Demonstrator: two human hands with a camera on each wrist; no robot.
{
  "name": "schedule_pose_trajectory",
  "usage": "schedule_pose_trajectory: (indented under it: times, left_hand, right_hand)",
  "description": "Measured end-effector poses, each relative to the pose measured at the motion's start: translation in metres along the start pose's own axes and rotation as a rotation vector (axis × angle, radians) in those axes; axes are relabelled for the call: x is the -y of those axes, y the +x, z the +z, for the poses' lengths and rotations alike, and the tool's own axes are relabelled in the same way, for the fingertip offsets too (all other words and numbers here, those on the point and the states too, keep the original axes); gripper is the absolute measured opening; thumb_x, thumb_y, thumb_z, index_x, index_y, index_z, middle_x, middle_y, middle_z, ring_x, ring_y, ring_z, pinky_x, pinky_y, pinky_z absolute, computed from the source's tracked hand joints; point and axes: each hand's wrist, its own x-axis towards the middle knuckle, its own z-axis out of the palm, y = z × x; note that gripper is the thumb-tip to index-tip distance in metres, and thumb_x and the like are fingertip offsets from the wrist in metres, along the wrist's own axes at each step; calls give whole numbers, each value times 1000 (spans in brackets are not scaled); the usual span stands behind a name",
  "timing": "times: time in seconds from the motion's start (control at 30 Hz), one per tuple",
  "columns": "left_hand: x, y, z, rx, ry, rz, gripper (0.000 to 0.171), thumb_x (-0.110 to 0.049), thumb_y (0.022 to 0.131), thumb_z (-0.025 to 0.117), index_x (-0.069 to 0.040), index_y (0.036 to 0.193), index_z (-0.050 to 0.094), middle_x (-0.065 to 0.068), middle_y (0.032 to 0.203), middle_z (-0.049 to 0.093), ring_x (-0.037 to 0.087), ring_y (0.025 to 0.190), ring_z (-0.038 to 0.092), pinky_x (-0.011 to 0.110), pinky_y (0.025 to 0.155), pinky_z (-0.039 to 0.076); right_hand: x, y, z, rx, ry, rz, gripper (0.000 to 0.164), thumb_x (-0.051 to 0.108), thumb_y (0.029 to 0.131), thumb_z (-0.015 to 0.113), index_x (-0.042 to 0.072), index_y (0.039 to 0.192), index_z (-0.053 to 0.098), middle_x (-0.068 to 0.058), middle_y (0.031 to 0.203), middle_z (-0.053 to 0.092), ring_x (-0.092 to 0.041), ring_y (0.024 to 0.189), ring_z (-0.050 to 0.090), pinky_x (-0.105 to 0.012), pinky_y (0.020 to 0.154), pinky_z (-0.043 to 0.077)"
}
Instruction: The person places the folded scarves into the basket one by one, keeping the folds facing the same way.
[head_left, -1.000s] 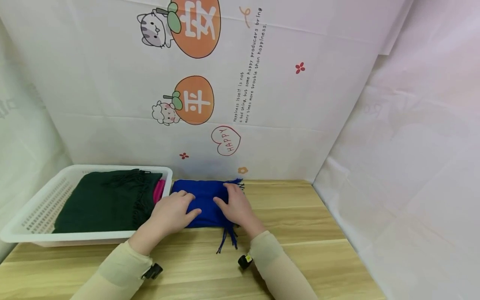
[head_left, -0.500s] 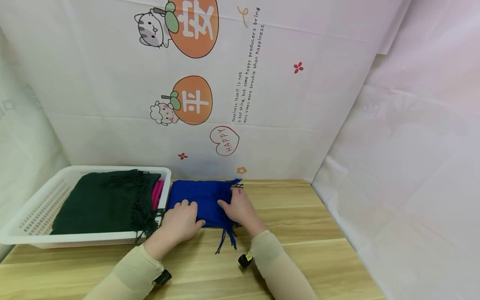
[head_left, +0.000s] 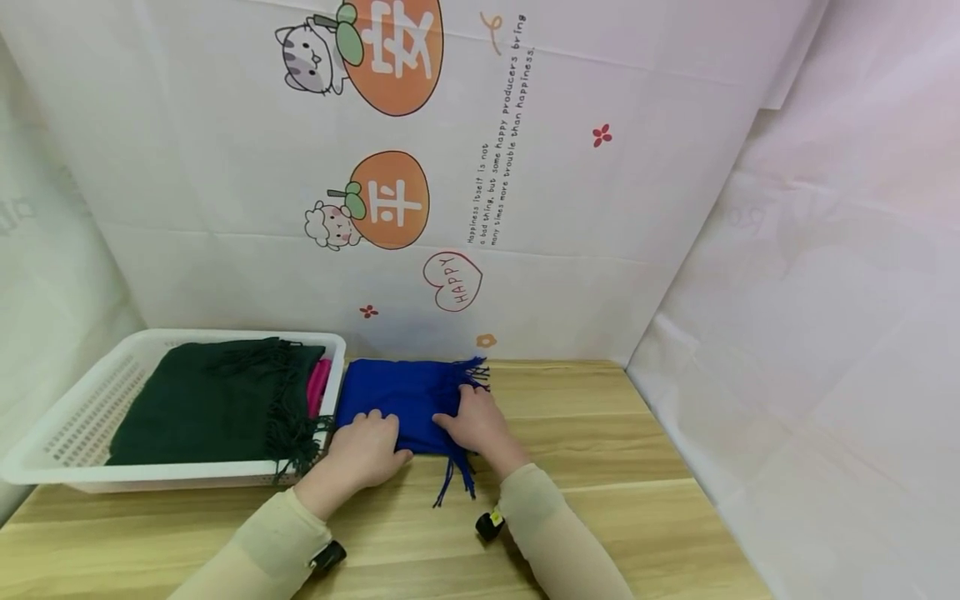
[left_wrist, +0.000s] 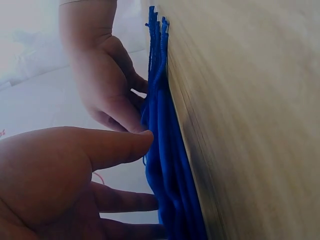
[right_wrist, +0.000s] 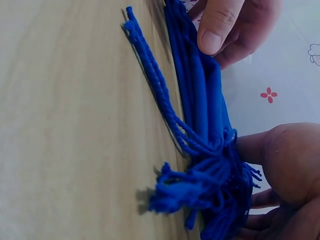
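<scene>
A folded blue scarf [head_left: 408, 393] lies flat on the table, its fringe at the right side and some strands trailing towards the front. My left hand [head_left: 363, 450] rests on its front left part; in the left wrist view the thumb and fingers reach nearly straight to the top of the folded layers [left_wrist: 167, 150]. On the fringed right end rests my right hand [head_left: 480, 423]. The right wrist view shows its thumb and fingers [right_wrist: 255, 147] touching the cloth beside the bunched tassels [right_wrist: 200, 185], with the fingertips partly hidden. Neither hand visibly grips the scarf.
Left of the scarf stands a white slotted basket [head_left: 172, 475]. It holds a folded dark green scarf [head_left: 202, 408], whose fringe hangs over the rim, and a bright pink cloth [head_left: 318, 387]. A printed white sheet [head_left: 555, 275] rises behind the table.
My left hand has moved towards the front and slightly right on the blue scarf. My right hand has shifted slightly right and forward. Green fringe now hangs over the basket's rim.
</scene>
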Motion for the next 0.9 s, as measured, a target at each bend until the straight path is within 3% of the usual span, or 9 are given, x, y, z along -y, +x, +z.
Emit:
schedule_pose_trajectory:
  times: [0.4, 0.6, 0.9]
  left_hand:
    - [1, 1, -2, -15, -20, -22, 52, -49, 90, 75, -3, 115, 66, 19, 110, 65, 38, 101, 63, 54, 77, 55]
    - [5, 2, -1, -48, -25, -22, 53, -49, 90, 75, -2, 113, 66, 20, 110, 65, 38, 101, 64, 53, 79, 55]
    - [7, 3, -2, -52, -35, -40, 58, -48, 91, 74, 2, 119, 65, 24, 116, 63, 40, 107, 62, 55, 85, 54]
  right_hand:
    - [-1, 4, 3, 15, 177, 52, 74, 33, 95, 74, 3, 154, 40, -20, 143, 57, -36, 121, 62, -50, 96, 53]
    - [-6, 6, -1, 26, 186, 30, 70, 28, 94, 76, 3, 151, 44, -18, 144, 56, -36, 125, 59, -51, 99, 51]
    - [-14, 3, -18, 115, 141, 16, 69, 23, 94, 75, 2, 151, 43, -18, 142, 58, -35, 122, 61, -51, 98, 51]
